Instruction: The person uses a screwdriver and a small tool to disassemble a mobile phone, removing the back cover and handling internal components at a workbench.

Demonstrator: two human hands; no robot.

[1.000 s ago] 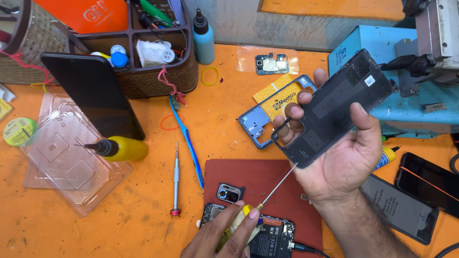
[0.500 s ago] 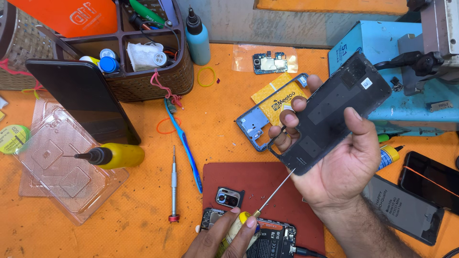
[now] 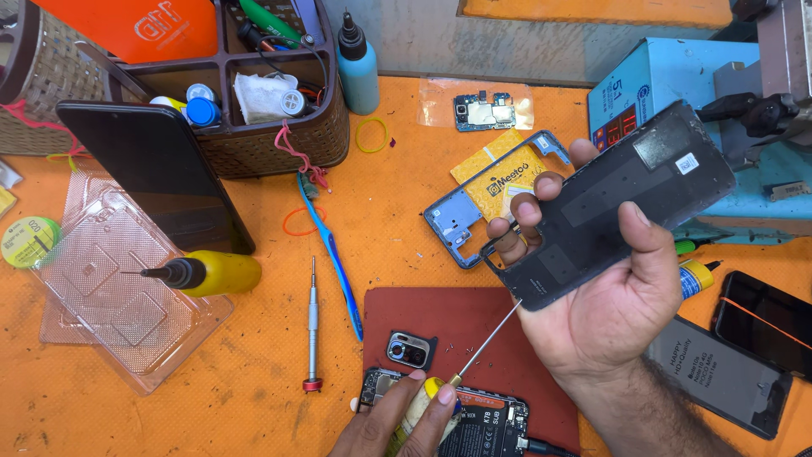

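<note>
Two hands busy, little changed since a second ago. Right hand (image 3: 617,313) stays clamped on black back cover (image 3: 609,203), raised over red mat (image 3: 474,326), tilt same. Left hand (image 3: 406,419) pinches yellow-handled screwdriver (image 3: 482,347), tip holding at cover's lower corner. Opened phone (image 3: 474,423) lies on mat below. View shifted slightly; work at corner continues, my read.

Black phone back cover (image 3: 611,203) at two o'clock; orange table (image 3: 254,398); dark red mat (image 3: 474,322) (six o'clock); blue toothbrush (image 3: 331,254).
</note>
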